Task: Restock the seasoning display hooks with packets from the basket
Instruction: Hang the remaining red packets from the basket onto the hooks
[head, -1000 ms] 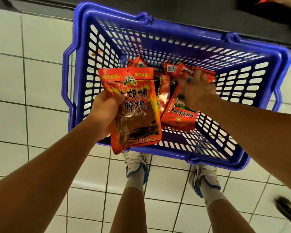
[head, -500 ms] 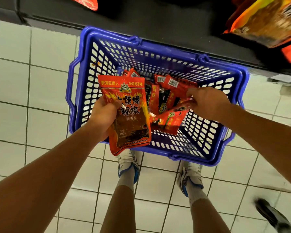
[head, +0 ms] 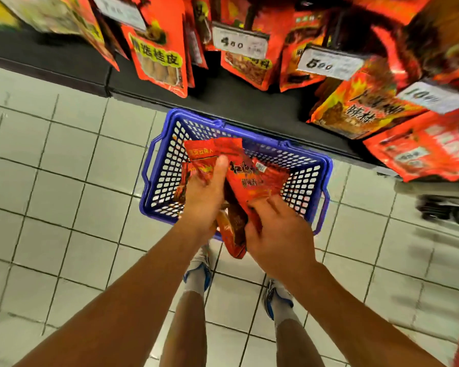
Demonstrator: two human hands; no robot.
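I am looking down from my own head at my two bare forearms, which reach forward over a pale tiled floor; my left hand grips a red seasoning packet, thumb stretched up across its printed front and the other fingers curled behind it; my right hand grasps a second red packet by its lower edge, fingers folded round it, and this packet leans against the first so the two overlap between my hands; a darker, crumpled packet end hangs down between my wrists, and I cannot tell which packet it belongs to. Both packets are held above a blue plastic basket with a slotted mesh wall, which sits on the floor directly below my hands, its far rim close against the dark base of the shelving; whether more packets lie inside it is hidden by my hands. Above and beyond the basket, rows of red and orange seasoning packets hang from the display, blurred; white price tags sit in front of them, one reading 4.80 and one to its right 5.00. At the bottom of the view my two legs and white shoes with blue trim stand on the tiles just behind the basket; a blurred dark wheeled object sits at the right edge.
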